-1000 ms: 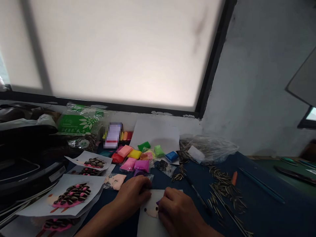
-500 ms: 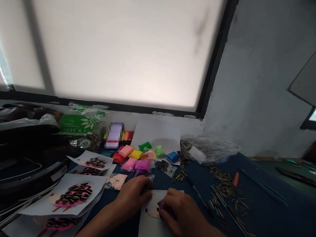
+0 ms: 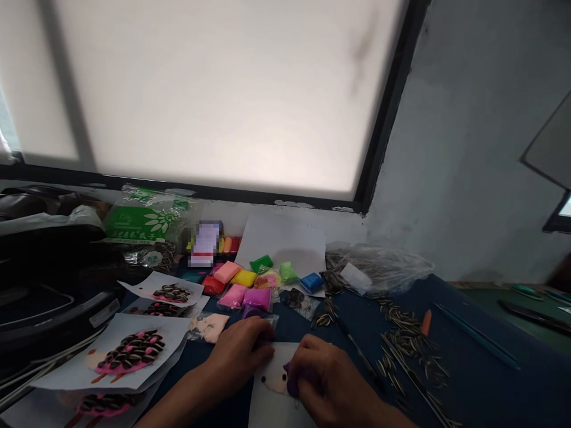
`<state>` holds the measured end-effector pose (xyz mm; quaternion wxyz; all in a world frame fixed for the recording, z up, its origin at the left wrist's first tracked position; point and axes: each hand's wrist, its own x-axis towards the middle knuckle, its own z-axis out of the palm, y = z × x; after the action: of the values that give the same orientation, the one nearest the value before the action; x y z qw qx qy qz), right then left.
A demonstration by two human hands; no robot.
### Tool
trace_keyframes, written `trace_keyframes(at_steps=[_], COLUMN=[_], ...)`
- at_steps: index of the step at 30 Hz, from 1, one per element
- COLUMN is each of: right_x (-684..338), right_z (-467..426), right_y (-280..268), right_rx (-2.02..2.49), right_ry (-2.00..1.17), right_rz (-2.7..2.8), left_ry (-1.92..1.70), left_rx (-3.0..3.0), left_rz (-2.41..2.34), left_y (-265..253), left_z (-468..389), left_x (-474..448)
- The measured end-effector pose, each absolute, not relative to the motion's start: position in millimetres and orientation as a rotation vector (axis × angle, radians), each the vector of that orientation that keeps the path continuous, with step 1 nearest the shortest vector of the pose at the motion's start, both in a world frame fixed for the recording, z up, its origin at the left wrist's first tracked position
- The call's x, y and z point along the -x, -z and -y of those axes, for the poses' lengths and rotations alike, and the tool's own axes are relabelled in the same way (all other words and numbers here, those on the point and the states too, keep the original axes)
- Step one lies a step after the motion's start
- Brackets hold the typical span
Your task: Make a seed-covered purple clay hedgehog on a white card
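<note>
A lump of purple modelling clay (image 3: 293, 381) is under the fingers of my right hand (image 3: 330, 377), which are closed around it against a white sheet of paper (image 3: 272, 409). Left of the lump, a pale peach clay shape (image 3: 275, 385) with two dark dots lies on the same sheet. My left hand (image 3: 243, 351) rests at the sheet's upper left edge, its fingers bent loosely and holding nothing that I can see. Just beyond its knuckles is a purple clay packet (image 3: 253, 311). Beside its wrist lies an opened peach clay packet (image 3: 213, 327).
Finished-looking hedgehog pictures of clay and sunflower seeds (image 3: 134, 351) are stacked at left. Several coloured clay packets (image 3: 257, 299) lie ahead. To the right are a pen (image 3: 354, 342), loose sunflower seeds (image 3: 408, 333), an orange clay stick (image 3: 426, 323) and a clear seed bag (image 3: 383, 267).
My right hand has shifted and tilted slightly, showing more of the purple clay. The left hand stays at the paper's edge.
</note>
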<state>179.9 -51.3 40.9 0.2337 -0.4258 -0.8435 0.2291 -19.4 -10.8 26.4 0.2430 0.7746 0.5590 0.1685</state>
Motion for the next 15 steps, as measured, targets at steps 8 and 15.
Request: trace_keyframes(at_steps=[8, 15], right_x=[-182.1, -184.4], right_z=[50.5, 48.6], right_y=[-48.7, -50.2], right_rx=[1.256, 1.327], right_ry=[-0.758, -0.996], right_rz=[2.249, 2.160], left_ry=[-0.462, -0.457], left_rx=[-2.123, -2.129], left_rz=[-1.524, -1.525], left_y=[-22.1, -21.0], left_z=[7.6, 8.1], left_x=[20.9, 20.8])
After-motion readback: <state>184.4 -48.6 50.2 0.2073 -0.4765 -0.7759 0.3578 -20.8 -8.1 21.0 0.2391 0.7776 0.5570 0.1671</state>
